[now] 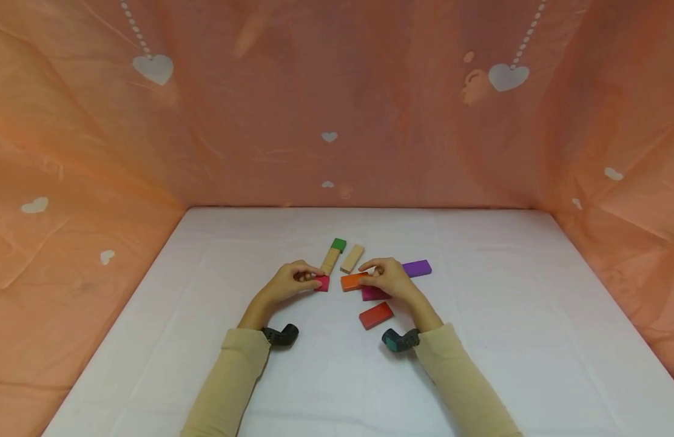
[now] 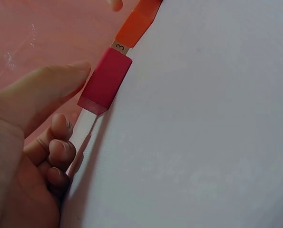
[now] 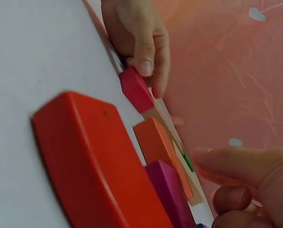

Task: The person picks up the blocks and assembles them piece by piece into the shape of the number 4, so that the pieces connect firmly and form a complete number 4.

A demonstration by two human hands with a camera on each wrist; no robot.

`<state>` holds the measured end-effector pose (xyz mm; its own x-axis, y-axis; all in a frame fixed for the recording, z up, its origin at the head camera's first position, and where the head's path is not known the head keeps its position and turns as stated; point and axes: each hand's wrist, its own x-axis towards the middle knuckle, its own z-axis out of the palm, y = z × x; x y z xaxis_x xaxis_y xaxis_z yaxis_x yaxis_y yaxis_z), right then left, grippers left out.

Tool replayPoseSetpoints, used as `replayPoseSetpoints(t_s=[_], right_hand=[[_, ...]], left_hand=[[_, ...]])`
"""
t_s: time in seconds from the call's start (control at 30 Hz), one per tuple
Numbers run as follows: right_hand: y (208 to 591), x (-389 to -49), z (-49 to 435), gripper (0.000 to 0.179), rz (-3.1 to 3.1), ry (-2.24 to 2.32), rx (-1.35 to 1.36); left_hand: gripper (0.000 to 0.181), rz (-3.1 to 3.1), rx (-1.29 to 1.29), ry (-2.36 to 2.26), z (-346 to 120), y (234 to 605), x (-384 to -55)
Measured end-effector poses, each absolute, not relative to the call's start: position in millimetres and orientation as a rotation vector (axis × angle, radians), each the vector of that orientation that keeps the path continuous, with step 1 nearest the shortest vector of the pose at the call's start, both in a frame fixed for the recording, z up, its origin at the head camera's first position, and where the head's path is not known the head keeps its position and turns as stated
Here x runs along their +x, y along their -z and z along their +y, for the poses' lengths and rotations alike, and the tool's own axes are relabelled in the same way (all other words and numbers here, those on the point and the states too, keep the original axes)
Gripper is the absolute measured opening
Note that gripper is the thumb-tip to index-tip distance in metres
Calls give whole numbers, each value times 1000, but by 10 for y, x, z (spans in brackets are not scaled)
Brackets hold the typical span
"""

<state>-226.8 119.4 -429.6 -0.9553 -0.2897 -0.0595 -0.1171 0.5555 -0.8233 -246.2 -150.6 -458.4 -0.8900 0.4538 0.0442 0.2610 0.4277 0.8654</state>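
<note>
Left hand (image 1: 287,282) pinches the pink block (image 2: 105,80); right hand (image 1: 392,279), fingers parted, hovers over the orange block (image 1: 350,282).

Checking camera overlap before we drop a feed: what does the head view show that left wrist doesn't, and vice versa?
Head only: the purple block, green block and red block, plus the dark wrist devices.

Left wrist only: a readable numeral 3 on a wooden block. Which of the head view's wooden blocks that is, I can't tell.

Both: the left hand at the pink block, and the orange block.
</note>
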Motion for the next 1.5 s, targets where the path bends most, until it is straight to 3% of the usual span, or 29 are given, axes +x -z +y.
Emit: replayPoseSetpoints(t_s=[1.5], right_hand=[[4284, -2238, 1094, 24, 2714, 1225, -169]], left_hand=[[25, 2491, 608, -1444, -1498, 4567, -2439]])
